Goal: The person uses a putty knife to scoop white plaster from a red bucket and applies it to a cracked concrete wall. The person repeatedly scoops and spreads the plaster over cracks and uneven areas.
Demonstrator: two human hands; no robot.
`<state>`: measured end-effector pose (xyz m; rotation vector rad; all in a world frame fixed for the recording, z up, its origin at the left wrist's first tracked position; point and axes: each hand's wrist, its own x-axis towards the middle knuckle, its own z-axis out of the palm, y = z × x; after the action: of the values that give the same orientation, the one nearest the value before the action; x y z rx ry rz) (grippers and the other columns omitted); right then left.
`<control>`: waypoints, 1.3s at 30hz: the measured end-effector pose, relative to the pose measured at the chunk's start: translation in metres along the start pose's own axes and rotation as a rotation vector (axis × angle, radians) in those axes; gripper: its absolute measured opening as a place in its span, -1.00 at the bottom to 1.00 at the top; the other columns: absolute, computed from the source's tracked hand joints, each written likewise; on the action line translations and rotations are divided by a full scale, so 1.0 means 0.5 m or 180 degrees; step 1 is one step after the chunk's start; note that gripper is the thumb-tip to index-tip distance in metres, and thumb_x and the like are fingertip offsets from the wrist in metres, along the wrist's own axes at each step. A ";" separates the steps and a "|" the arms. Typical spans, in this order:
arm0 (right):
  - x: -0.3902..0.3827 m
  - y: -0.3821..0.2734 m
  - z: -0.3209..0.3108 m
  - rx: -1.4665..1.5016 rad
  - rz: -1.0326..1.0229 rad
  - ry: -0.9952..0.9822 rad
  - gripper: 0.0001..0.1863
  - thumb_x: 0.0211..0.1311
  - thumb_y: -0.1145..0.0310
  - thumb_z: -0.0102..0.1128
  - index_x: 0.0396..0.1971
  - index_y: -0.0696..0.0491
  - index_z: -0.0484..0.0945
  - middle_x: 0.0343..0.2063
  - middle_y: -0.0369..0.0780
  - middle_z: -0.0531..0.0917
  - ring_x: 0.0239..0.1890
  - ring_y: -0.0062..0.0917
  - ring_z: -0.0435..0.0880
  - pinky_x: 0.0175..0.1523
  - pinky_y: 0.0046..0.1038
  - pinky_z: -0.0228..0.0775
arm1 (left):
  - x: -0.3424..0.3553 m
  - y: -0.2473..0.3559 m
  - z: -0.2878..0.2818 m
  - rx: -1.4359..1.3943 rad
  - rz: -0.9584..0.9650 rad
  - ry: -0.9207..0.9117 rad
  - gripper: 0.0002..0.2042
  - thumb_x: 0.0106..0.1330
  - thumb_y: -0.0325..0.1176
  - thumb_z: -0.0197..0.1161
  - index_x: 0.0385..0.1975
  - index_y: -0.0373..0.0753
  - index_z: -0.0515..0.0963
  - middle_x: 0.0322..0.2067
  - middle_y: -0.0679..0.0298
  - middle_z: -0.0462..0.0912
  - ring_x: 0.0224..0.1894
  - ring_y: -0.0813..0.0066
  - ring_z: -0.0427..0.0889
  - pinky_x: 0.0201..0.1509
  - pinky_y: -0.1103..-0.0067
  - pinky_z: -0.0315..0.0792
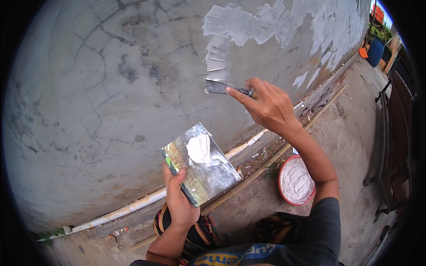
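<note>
My right hand [269, 104] is closed round the handle of a putty knife [217, 86], with the index finger stretched along it. The blade lies at the cracked grey wall [133, 97], at the lower end of a fresh strip of white putty [217, 55]. Wider putty smears spread above it and to the right. In my left hand [179, 201] is a flat, stained board [208, 179], gripped by its lower left edge with the thumb on top. A lump of white putty [198, 149] sits on the board, with a thinner smear beside it.
A red basin [280, 186] of white putty stands on the ground near my right arm. Along the wall's foot run a white pipe [128, 209] and a bamboo pole [266, 165]. A dark bench [397, 146] stands at the right; a blue barrel [376, 52] is farther off.
</note>
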<state>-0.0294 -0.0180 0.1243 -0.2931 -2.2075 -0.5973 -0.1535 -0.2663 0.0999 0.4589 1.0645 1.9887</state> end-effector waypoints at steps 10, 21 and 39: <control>-0.014 0.011 -0.039 -0.0240 0.0386 -0.0160 -0.46 0.00 0.52 0.21 0.03 -0.29 0.62 -0.31 -0.31 0.50 -0.42 -0.55 0.58 -0.44 -0.53 0.45 | -0.008 0.012 -0.003 -0.0030 0.0056 0.0107 -0.53 0.39 -0.22 -0.11 0.28 -0.20 0.18 0.07 0.20 0.45 0.06 0.42 0.53 0.09 0.44 0.48; -0.010 0.033 -0.034 -0.0344 0.0687 -0.0324 -0.48 -0.04 0.49 0.29 -0.01 -0.30 0.63 -0.30 -0.31 0.52 -0.43 -0.53 0.60 -0.44 -0.52 0.47 | -0.001 0.013 -0.009 0.0004 -0.0091 0.0050 -0.52 0.38 -0.23 -0.11 0.28 -0.20 0.18 0.09 0.19 0.44 0.09 0.39 0.51 0.15 0.41 0.43; 0.015 0.047 -0.059 -0.0218 0.0744 -0.0108 -0.51 -0.03 0.50 0.29 -0.05 -0.28 0.65 -0.36 -0.33 0.50 -0.48 -0.52 0.58 -0.50 -0.49 0.42 | 0.009 0.002 -0.017 0.0015 -0.0100 0.0032 -0.51 0.38 -0.22 -0.12 0.30 -0.18 0.16 0.06 0.21 0.45 -0.03 0.44 0.58 -0.12 0.50 0.58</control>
<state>-0.0057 -0.0126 0.1541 -0.5918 -2.1479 -0.5424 -0.1620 -0.2676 0.0955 0.4323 1.0765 1.9632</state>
